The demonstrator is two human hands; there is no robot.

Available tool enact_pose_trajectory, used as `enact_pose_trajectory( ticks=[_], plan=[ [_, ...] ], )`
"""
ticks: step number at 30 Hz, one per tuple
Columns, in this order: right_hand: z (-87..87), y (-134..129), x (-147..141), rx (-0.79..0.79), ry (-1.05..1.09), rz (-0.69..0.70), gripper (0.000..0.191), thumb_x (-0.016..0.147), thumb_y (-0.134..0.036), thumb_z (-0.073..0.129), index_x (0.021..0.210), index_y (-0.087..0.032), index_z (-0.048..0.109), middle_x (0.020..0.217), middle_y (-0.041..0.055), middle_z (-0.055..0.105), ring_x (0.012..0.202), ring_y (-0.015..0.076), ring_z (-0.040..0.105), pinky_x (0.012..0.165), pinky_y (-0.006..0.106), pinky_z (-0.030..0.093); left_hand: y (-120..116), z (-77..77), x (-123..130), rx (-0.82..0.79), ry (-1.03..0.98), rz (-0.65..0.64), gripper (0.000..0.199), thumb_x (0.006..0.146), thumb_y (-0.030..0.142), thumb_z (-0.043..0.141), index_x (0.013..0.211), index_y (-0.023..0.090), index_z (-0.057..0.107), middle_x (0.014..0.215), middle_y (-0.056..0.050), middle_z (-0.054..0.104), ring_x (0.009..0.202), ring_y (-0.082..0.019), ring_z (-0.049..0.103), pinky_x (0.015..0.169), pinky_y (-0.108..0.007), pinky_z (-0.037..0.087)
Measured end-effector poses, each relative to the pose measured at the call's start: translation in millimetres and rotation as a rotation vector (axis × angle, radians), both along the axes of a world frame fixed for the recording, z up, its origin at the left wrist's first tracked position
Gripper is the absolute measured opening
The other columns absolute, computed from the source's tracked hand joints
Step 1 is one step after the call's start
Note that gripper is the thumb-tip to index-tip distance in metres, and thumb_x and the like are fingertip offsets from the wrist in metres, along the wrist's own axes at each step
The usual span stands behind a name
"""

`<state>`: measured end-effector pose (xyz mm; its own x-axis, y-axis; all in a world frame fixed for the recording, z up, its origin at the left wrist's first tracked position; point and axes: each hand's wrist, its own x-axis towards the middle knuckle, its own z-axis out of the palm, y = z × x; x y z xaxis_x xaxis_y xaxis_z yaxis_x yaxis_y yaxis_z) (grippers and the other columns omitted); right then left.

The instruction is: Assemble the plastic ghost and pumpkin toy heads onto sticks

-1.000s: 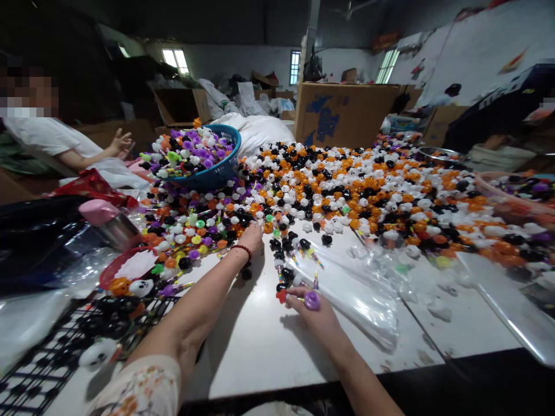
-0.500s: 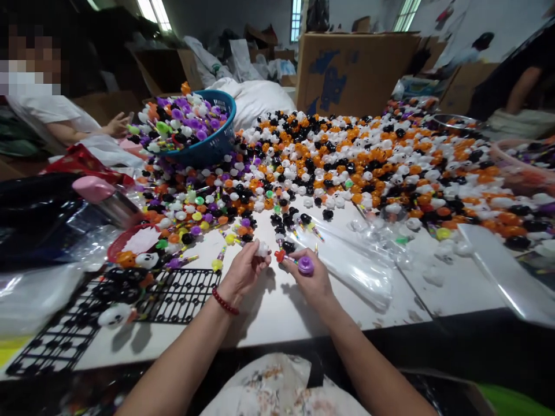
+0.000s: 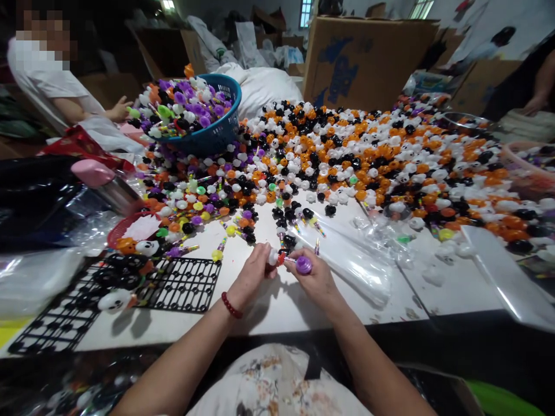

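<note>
Between the fingers of my left hand (image 3: 256,270) is a small white plastic piece (image 3: 273,256), partly covered by the fingertips. My right hand (image 3: 315,278) is closed around a multicoloured stick (image 3: 291,261) with a purple round cap (image 3: 304,264) at one end and a red piece (image 3: 281,257) at the other. The red end meets the white piece; how far they fit together is hidden. Just beyond my hands lie black pieces (image 3: 288,241) and several loose coloured sticks (image 3: 319,227). Clear plastic bags (image 3: 351,266) lie right of my right hand.
A large pile of orange, white and black pieces (image 3: 368,153) covers the back of the table. A blue basket (image 3: 212,138) heaped with pieces stands back left. Black plastic grids (image 3: 182,283) and a pink-capped flask (image 3: 108,185) are at left. A co-worker (image 3: 60,86) sits beyond.
My two hands have come together, so the red end of the stick now touches the white piece. The whole view has shifted slightly.
</note>
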<state>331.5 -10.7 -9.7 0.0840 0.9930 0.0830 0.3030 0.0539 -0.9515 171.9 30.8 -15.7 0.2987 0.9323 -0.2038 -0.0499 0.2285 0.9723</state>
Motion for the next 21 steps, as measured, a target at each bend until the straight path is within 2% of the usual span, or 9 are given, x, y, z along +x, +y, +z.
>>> enact_pose_trajectory(
  ticks=[5,8,11,14,16,19,21],
  plan=[
    [-4.0,-2,-4,-0.067,0.087,0.067,0.027,0.085,-0.046,0.063,0.087,-0.019,0.067,0.075,0.0018,0.069,0.069,0.0171,0.061,0.067,0.029,0.046,0,-15.4,0,0.06,0.219,0.044,0.038,0.095,0.055,0.04,0.074,0.023,0.042,0.062,0.004,0.043,0.052,-0.012,0.04,0.051,-0.027,0.034],
    [-6.4,-5,-14,-0.073,0.117,0.05,0.026,0.085,-0.045,0.063,0.085,-0.019,0.066,0.073,0.0019,0.068,0.069,0.0175,0.061,0.067,0.029,0.047,-2,-21.3,3,0.112,0.344,0.068,0.037,0.096,0.051,0.037,0.072,0.023,0.042,0.063,0.003,0.043,0.055,-0.013,0.04,0.054,-0.028,0.034],
    [-10.4,-5,-21,-0.068,0.137,0.051,0.026,0.085,-0.045,0.063,0.083,-0.019,0.064,0.071,0.0019,0.067,0.068,0.0179,0.062,0.068,0.03,0.047,-8,-20.5,5,0.146,0.415,0.091,0.035,0.097,0.047,0.036,0.072,0.024,0.042,0.064,0.002,0.045,0.058,-0.014,0.042,0.057,-0.029,0.035],
    [-12.5,2,-14,-0.077,0.134,0.066,0.028,0.084,-0.047,0.064,0.082,-0.019,0.066,0.071,0.0022,0.067,0.069,0.0188,0.062,0.068,0.031,0.048,-4,-12.4,4,0.209,0.447,0.024,0.036,0.098,0.048,0.031,0.076,0.023,0.045,0.069,0.001,0.05,0.063,-0.015,0.047,0.061,-0.03,0.038],
    [-12.2,10,-1,-0.052,0.091,0.026,0.029,0.084,-0.048,0.064,0.087,-0.02,0.069,0.078,0.0041,0.069,0.074,0.0207,0.064,0.071,0.034,0.05,11,-6.0,-1,0.271,0.52,0.05,0.034,0.099,0.045,0.029,0.081,0.023,0.047,0.072,0.0,0.052,0.066,-0.016,0.05,0.064,-0.03,0.04],
    [-13.7,24,25,0.095,-0.128,-0.115,0.033,0.084,-0.043,0.064,0.107,-0.02,0.07,0.112,0.0113,0.067,0.103,0.0283,0.062,0.09,0.043,0.05,49,-2.4,-18,0.36,0.722,0.237,0.015,0.096,0.026,0.036,0.097,0.021,0.05,0.089,-0.005,0.058,0.085,-0.02,0.056,0.077,-0.032,0.044],
    [-18.8,30,40,0.165,-0.341,-0.221,0.041,0.084,-0.035,0.062,0.121,-0.019,0.066,0.136,0.0154,0.053,0.122,0.034,0.054,0.101,0.049,0.046,77,-5.9,-32,0.47,0.946,0.302,0.027,0.087,0.012,0.043,0.113,0.017,0.05,0.112,-0.012,0.055,0.107,-0.024,0.052,0.093,-0.036,0.042]
  ],
)
